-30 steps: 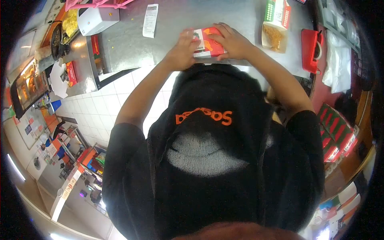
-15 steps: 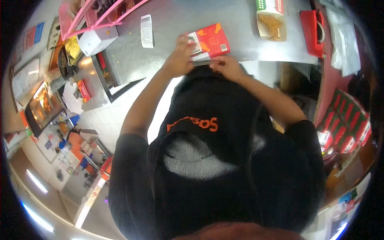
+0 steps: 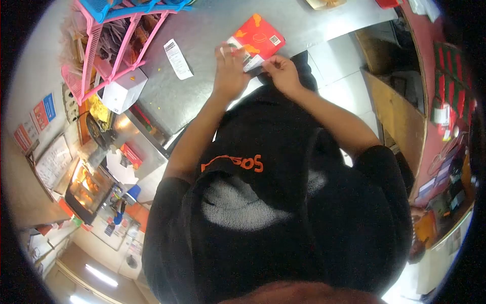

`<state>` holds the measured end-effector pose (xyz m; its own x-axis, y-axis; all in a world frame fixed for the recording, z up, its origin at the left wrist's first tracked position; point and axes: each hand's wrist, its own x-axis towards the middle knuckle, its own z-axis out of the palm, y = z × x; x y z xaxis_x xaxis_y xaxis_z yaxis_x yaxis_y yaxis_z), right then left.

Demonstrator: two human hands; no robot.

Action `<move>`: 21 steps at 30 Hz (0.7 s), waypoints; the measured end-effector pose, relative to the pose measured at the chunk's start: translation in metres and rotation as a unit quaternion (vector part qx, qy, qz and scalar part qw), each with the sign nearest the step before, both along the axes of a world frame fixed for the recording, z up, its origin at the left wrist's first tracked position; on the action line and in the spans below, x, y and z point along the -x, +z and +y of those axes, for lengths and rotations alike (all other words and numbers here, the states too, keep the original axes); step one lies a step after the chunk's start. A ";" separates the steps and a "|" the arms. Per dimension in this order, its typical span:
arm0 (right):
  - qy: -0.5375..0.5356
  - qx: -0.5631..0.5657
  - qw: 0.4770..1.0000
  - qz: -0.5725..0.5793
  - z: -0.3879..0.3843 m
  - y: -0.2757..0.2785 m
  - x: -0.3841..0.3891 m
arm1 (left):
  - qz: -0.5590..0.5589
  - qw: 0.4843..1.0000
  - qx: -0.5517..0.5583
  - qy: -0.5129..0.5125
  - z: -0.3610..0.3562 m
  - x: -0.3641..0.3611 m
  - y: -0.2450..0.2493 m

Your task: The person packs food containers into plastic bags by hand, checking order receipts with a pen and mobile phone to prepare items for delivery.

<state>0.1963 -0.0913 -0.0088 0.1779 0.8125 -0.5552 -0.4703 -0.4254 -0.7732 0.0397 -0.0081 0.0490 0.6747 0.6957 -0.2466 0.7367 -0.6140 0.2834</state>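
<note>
A red cardboard box (image 3: 260,38) with orange and white print lies tilted near the front edge of a steel counter (image 3: 212,30). My left hand (image 3: 230,73) grips its left end, with the fingers over the white printed part and blurred. At the near edge, the thumb and fingers of my right hand (image 3: 282,73) are pinched together on the box's side. A printed receipt (image 3: 178,59) lies on the counter to the left of the box.
Pink rack (image 3: 119,45) with packets, blue basket (image 3: 101,7) and white box (image 3: 124,91) at the left. A food tray (image 3: 324,4) is cut off at the top. Beyond the counter's right side are a wooden board (image 3: 397,114) and another person's hand (image 3: 417,212).
The view has turned and shifted, so the food tray and red case have moved up towards the frame's top edge. Both hands stay at the box, which appears more tilted.
</note>
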 end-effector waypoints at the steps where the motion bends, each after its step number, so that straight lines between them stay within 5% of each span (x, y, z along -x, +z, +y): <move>1: -0.009 0.000 1.000 -0.002 0.000 0.000 0.003 | -0.013 1.000 -0.021 0.008 -0.002 -0.001 -0.004; 8: -0.118 0.024 0.993 0.011 -0.001 0.007 0.023 | 0.095 0.995 0.000 0.021 -0.005 -0.005 -0.005; 14: -0.142 -0.016 0.988 0.052 0.002 -0.016 0.026 | 0.042 0.999 -0.028 -0.012 0.022 -0.021 0.004; 16: -0.139 -0.044 0.988 0.041 0.001 -0.024 0.029 | -0.112 0.992 -0.010 -0.061 0.038 -0.040 -0.003; 21: -0.127 -0.116 0.985 0.010 0.005 -0.038 0.041 | -0.109 0.990 -0.037 -0.081 0.053 -0.068 -0.013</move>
<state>0.1550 -0.0868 -0.0469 0.3829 0.8485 -0.3653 -0.5555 -0.1045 -0.8249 0.1080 0.0453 0.0356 0.8110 0.5839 -0.0355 0.5525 -0.7446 0.3746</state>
